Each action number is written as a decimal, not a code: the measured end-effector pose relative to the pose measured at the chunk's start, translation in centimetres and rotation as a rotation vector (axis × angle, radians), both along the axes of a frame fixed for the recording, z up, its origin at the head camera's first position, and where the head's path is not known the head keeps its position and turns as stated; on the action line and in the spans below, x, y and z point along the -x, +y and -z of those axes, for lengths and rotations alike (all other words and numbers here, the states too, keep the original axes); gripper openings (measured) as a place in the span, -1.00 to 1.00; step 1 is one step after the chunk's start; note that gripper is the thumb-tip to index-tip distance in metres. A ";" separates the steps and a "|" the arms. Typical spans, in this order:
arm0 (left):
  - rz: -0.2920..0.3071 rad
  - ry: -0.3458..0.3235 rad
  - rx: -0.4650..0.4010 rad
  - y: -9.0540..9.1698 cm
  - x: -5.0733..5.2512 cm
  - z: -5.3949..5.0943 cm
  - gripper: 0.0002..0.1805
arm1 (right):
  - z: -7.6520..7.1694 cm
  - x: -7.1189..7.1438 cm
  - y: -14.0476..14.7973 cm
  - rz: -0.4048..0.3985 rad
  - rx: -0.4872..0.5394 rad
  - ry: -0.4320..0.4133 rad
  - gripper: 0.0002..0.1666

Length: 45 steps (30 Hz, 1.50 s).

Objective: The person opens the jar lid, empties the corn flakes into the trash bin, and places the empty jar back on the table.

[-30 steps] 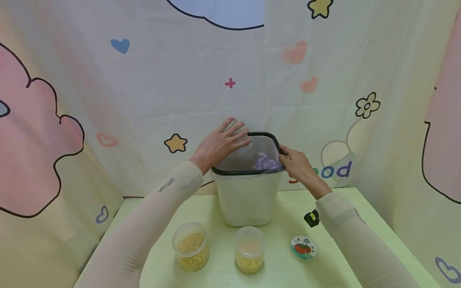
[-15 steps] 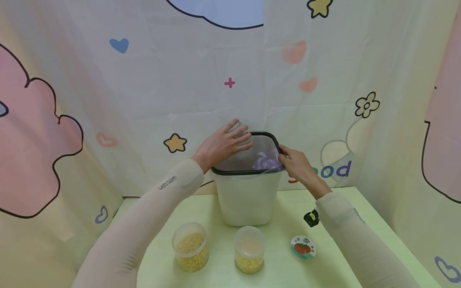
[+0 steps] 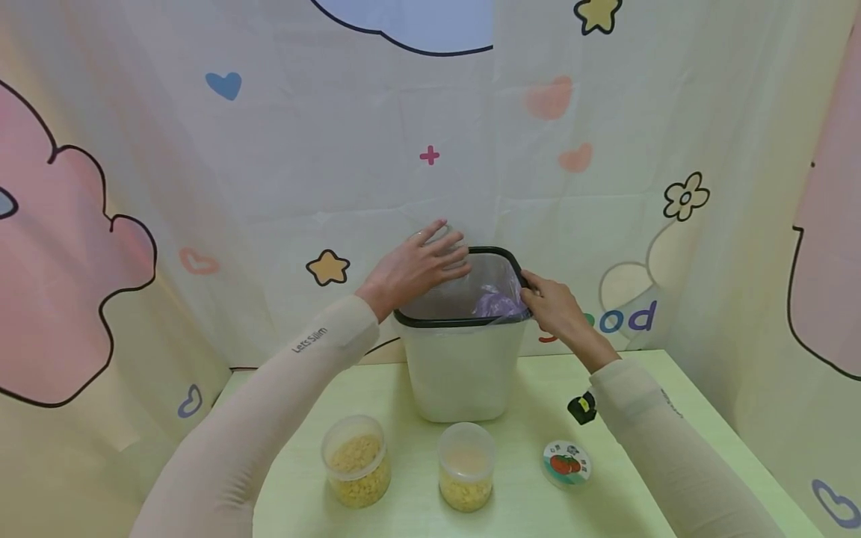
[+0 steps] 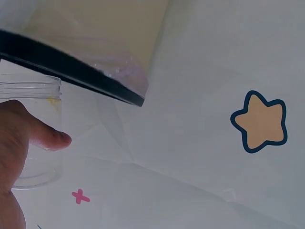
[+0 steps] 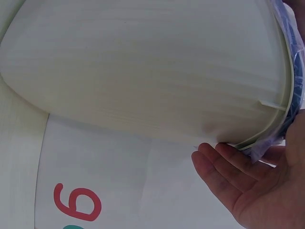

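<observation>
In the left wrist view my left hand (image 4: 14,143) grips a clear plastic jar (image 4: 45,164) with its threaded mouth toward the bin's rim. A little yellow residue clings near that mouth. From the head view, the left hand (image 3: 413,265) is over the left side of the white bin (image 3: 464,373), mostly hiding the jar. My right hand (image 3: 554,305) holds the bin's black rim (image 3: 444,323) at the right. Its thumb and fingers (image 5: 221,174) pinch the edge, where the purple bin liner (image 5: 267,145) folds over. Purple film (image 3: 496,302) lies bunched inside the bin.
In front of the bin stand two clear tubs, a left tub (image 3: 323,454) and a middle tub (image 3: 466,467), both holding yellow flakes or crumbs. A round lid (image 3: 567,464) with a tomato picture lies to their right. A small dark item (image 3: 582,408) sits near the right forearm.
My left hand has shifted very slightly to the right over the bin, its forearm moving a little. The right hand, bin and tubs have stayed in place.
</observation>
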<state>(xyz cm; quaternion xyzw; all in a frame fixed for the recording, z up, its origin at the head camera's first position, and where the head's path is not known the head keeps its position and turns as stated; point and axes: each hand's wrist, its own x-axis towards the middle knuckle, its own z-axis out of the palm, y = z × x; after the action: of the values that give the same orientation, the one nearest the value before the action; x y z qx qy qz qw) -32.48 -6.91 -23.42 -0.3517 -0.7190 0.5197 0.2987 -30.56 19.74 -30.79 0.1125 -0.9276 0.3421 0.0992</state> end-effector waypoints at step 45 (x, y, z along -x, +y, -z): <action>-0.052 -0.113 -0.334 -1.7 -0.8 0.3 0.17 | 0.2 -0.3 0.0 0.008 -0.055 0.059 -0.36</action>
<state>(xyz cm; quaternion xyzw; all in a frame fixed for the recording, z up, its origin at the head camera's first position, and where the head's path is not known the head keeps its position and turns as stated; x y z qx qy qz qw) -31.66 -8.59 -23.75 -0.3071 -0.8200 0.3798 0.2984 -30.30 19.74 -30.97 0.1215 -0.9338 0.3126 0.1245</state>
